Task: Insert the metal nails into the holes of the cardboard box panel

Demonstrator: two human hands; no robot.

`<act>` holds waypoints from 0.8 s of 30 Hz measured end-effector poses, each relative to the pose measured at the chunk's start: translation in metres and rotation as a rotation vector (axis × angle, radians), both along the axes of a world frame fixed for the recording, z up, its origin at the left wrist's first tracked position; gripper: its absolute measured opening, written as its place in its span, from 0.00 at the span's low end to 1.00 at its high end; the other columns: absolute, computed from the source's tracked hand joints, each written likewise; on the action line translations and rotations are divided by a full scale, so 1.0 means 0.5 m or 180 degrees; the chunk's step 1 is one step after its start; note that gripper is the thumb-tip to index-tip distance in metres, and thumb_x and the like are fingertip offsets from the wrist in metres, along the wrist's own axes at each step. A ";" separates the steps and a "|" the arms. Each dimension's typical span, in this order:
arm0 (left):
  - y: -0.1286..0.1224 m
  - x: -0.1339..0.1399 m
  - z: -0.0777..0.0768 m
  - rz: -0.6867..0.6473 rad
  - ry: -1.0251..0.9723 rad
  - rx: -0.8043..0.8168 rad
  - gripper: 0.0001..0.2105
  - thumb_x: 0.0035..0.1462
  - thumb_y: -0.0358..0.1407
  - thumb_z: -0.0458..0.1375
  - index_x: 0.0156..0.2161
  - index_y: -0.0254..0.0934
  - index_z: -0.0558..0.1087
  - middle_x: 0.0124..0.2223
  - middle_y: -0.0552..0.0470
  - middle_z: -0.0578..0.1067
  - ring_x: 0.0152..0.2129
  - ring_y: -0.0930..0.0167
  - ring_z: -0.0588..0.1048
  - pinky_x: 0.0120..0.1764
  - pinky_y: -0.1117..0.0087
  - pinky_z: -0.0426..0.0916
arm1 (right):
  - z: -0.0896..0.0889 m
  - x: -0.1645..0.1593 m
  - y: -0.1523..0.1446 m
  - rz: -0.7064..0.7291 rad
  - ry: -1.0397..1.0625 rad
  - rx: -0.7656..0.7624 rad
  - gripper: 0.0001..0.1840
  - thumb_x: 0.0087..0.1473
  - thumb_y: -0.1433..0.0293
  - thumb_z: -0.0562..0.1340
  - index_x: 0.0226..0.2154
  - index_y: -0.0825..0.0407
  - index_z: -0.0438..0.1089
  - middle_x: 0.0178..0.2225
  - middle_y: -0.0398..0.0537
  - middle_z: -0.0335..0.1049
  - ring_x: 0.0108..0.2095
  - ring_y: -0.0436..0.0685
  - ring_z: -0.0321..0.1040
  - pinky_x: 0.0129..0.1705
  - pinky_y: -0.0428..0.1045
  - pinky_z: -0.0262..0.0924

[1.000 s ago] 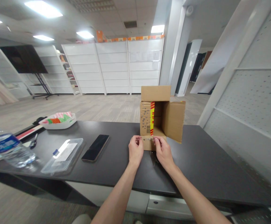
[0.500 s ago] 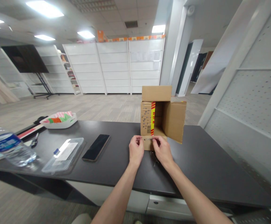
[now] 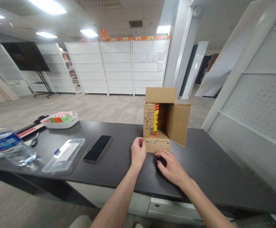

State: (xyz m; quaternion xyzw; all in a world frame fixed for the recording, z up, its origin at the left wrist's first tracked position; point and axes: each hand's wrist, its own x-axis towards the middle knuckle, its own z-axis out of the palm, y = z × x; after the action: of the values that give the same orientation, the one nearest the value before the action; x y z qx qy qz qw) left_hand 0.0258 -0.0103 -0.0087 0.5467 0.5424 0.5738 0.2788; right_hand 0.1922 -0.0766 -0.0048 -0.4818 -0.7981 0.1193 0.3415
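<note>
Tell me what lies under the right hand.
Thin dark rods lie on the black table, partly showing at the left edge of the right hand. The hand hides whatever else is beneath it, so the rods' full number cannot be told.

Brown box (image 3: 167, 120), red-striped yellow tape (image 3: 156, 120)

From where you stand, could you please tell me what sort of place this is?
Probably an office or showroom: tall white shelving units, a black screen on a stand and a dark desk.
</note>
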 end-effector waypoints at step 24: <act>-0.002 -0.001 0.002 0.0020 -0.0011 0.0009 0.05 0.57 0.30 0.53 0.36 0.36 0.72 0.34 0.50 0.77 0.31 0.71 0.75 0.37 0.72 0.68 | 0.006 -0.014 -0.027 0.0249 -0.0708 0.0101 0.24 0.52 0.75 0.57 0.52 0.50 0.73 0.54 0.50 0.74 0.53 0.63 0.65 0.57 0.61 0.54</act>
State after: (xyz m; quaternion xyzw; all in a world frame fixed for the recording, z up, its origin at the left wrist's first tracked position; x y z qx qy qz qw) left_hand 0.0254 -0.0111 -0.0077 0.5444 0.5428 0.5763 0.2772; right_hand 0.1854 -0.0902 -0.0017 -0.4550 -0.8511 0.0657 0.2535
